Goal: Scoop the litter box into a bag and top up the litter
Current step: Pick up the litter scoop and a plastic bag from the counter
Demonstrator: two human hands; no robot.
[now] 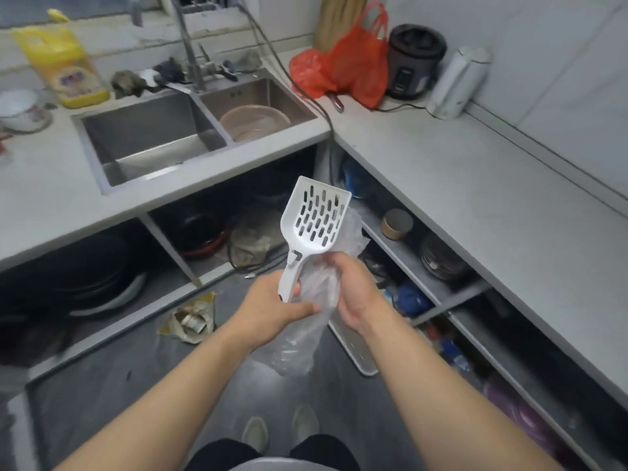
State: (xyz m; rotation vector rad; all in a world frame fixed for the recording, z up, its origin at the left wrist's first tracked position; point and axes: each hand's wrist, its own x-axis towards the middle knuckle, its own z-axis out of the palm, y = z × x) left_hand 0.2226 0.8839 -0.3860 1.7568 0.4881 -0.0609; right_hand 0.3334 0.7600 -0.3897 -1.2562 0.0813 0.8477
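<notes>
Scoop (317,219) and bag (299,341) are both held up in the middle of the head view, above the grey floor (136,385) in the corner of a kitchen. The scoop is white plastic with slotted holes, its blade pointing up and away. The left hand (272,305) is closed around the scoop's handle, thumb lying across the near side. The right hand (350,290) is curled shut on a bunched part of the clear plastic bag, just beside the handle. The bag is crumpled; part of it shows behind the blade to the right, and the rest hangs down below both hands.

On the far left, a grey bench (51,185) carries a steel double sink (142,141), with a round basin (255,122) in its right bowl and a tap (190,45) behind. A yellow jug (64,66) stands at the far left of this bench. The bench on the right (492,185) bears a red plastic bag (343,66), a dark cooker (414,59) and a white kettle (455,83) at its far end. Open shelves below both benches hold pots and jars. An opened paper packet (192,321) lies on the floor to the left of the hands. A white flat tray (356,348) lies on the floor near the right shelves, partly hidden by the right forearm. Two shoes (282,426) show at the near edge.
</notes>
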